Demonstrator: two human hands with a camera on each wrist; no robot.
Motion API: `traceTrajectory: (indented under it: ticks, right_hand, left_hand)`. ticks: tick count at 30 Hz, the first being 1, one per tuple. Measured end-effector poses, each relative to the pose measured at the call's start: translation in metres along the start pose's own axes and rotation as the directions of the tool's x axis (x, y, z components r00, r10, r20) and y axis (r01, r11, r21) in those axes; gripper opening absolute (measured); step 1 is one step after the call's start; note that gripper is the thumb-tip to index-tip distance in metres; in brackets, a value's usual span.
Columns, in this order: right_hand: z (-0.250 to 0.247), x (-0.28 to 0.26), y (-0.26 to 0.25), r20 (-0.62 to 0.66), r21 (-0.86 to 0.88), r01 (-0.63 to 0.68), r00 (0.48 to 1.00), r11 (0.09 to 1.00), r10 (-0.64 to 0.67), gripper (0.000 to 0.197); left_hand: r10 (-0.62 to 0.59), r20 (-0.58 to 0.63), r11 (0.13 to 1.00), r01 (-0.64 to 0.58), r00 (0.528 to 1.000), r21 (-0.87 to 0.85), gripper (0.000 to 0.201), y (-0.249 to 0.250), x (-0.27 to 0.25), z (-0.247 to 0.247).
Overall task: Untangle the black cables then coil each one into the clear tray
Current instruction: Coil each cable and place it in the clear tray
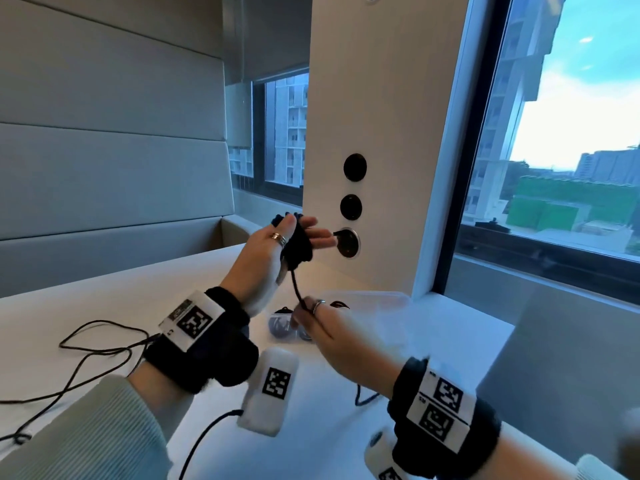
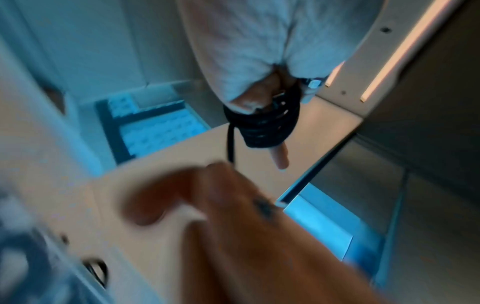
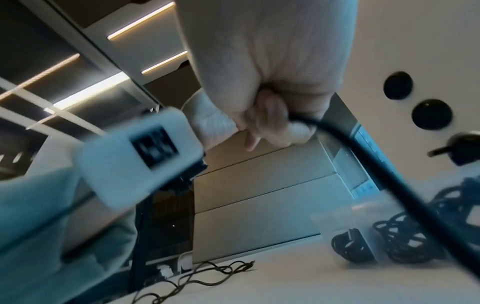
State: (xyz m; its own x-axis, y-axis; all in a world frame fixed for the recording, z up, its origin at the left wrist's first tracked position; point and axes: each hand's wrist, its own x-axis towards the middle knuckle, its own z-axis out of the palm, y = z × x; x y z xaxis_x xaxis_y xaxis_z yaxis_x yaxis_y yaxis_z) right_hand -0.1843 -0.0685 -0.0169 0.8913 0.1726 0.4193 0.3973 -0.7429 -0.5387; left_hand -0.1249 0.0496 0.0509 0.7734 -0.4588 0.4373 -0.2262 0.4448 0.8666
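My left hand [image 1: 300, 231] is raised above the white table [image 1: 104, 292]. A black cable coil [image 1: 300, 247] is wound round its fingers, and the thumb holds the coil in place. One strand [image 1: 295, 284] drops from the coil to my right hand [image 1: 304, 308], which pinches it just above the clear tray [image 1: 377, 299]. The left wrist view shows the same coil [image 2: 262, 123] and strand [image 2: 230, 144]. In the right wrist view my fingers [image 3: 275, 121] curl round the cable [image 3: 363, 160]. The tray [image 3: 363, 214] holds coiled black cables [image 3: 405, 236].
A thin black cable [image 1: 97, 341] lies loose on the table at the left. Behind the tray rises a white column [image 1: 374, 116] with round black sockets [image 1: 354, 167], the lowest with a plug [image 1: 347, 242] in it. A window is at the right and padded wall panels at the left.
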Motion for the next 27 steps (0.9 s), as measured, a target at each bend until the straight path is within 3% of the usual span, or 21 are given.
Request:
traceTrajectory:
  ticks: [2, 4, 6, 8, 10, 12, 15, 17, 19, 20, 22, 23, 25, 27]
  right_hand:
    - [-0.008, -0.006, 0.002, -0.040, -0.053, 0.075, 0.996, 0.996, -0.077, 0.025]
    - [-0.020, -0.011, 0.002, -0.110, -0.130, 0.132, 0.983, 0.983, -0.147, 0.026]
    - [-0.031, -0.012, 0.005, -0.222, -0.267, 0.149, 0.952, 0.952, -0.211, 0.036]
    - [-0.044, -0.010, 0.008, -0.322, -0.362, 0.169, 0.900, 0.917, -0.293, 0.034]
    - [-0.055, -0.009, 0.012, -0.378, -0.466, 0.173, 0.848, 0.868, -0.372, 0.032]
    - [-0.059, -0.009, 0.016, -0.381, -0.573, 0.139, 0.827, 0.808, -0.413, 0.038]
    - [-0.059, -0.005, 0.022, -0.372, -0.598, 0.060, 0.862, 0.800, -0.344, 0.049]
    - [-0.058, 0.000, 0.026, -0.373, -0.572, -0.002, 0.891, 0.820, -0.258, 0.046]
    - [-0.050, 0.004, 0.028, -0.333, -0.539, 0.017, 0.914, 0.842, -0.232, 0.021]
    - [-0.042, 0.006, 0.028, -0.296, -0.487, 0.074, 0.923, 0.870, -0.244, 0.020]
    - [-0.019, 0.004, 0.026, -0.051, -0.424, 0.161, 0.978, 0.891, -0.200, 0.033]
    - [-0.007, 0.001, 0.026, 0.034, -0.428, 0.193, 0.980, 0.883, -0.198, 0.040]
    - [0.007, -0.006, 0.027, 0.064, -0.407, 0.241, 0.970, 0.881, -0.236, 0.052]
    - [0.003, -0.008, 0.026, -0.009, -0.299, 0.222, 0.972, 0.928, -0.235, 0.051]
  left_hand:
    - [0.109, 0.005, 0.928, -0.103, 0.994, 0.359, 0.029, -0.006, 0.001, -0.010]
    - [0.145, 0.091, 0.726, -0.169, 0.985, 0.667, 0.028, -0.013, -0.003, -0.015]
    - [0.080, 0.200, 0.515, -0.212, 0.976, 0.830, 0.034, -0.019, -0.011, -0.012]
    - [-0.043, 0.264, 0.451, -0.217, 0.964, 0.866, 0.048, -0.022, -0.020, -0.007]
    - [-0.209, 0.285, 0.518, -0.142, 0.935, 0.844, 0.060, -0.021, -0.026, -0.004]
    - [-0.319, 0.327, 0.638, -0.053, 0.890, 0.768, 0.057, -0.017, -0.028, -0.005]
    - [-0.392, 0.442, 0.843, 0.124, 0.807, 0.523, 0.045, -0.007, -0.031, -0.001]
    - [-0.373, 0.504, 0.914, 0.217, 0.779, 0.342, 0.044, -0.003, -0.034, 0.005]
    - [-0.269, 0.512, 0.963, 0.210, 0.816, 0.171, 0.041, 0.001, -0.036, 0.017]
    - [-0.202, 0.476, 0.979, 0.191, 0.856, 0.071, 0.039, 0.004, -0.034, 0.024]
    - [-0.088, 0.317, 0.985, 0.129, 0.944, -0.112, 0.034, 0.010, -0.025, 0.033]
    - [-0.033, 0.234, 0.989, 0.065, 0.972, -0.132, 0.033, 0.012, -0.018, 0.032]
    - [0.080, 0.142, 0.995, -0.089, 0.987, 0.055, 0.029, 0.012, -0.004, 0.021]
    - [0.154, 0.154, 0.882, -0.206, 0.976, 0.424, 0.027, 0.005, 0.002, 0.005]
